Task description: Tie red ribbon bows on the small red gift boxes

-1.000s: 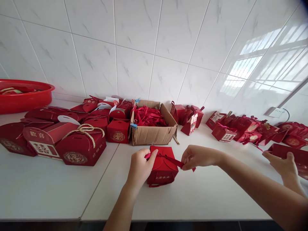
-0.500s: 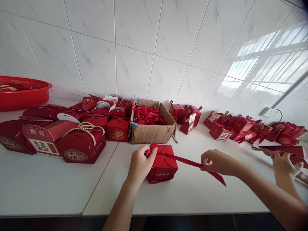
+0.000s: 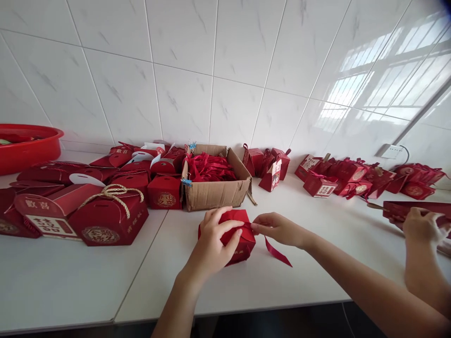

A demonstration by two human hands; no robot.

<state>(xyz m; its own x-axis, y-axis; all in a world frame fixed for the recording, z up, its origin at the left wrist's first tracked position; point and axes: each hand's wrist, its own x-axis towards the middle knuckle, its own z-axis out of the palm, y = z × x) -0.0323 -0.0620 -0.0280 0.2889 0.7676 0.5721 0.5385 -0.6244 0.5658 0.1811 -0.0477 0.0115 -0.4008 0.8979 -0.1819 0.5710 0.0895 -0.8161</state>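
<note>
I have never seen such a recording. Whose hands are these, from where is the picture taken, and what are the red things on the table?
There is no machine: a person wears one camera on the head, looking forward and down, so the two arms from the bottom edge are that person's own. The left hand grips a small red box on the white counter; the right hand pinches its red ribbon. Behind stands a cardboard box of ribbons, with many red gift boxes on both sides. The hand at the right edge is another person's, on a flat red carton.
</note>
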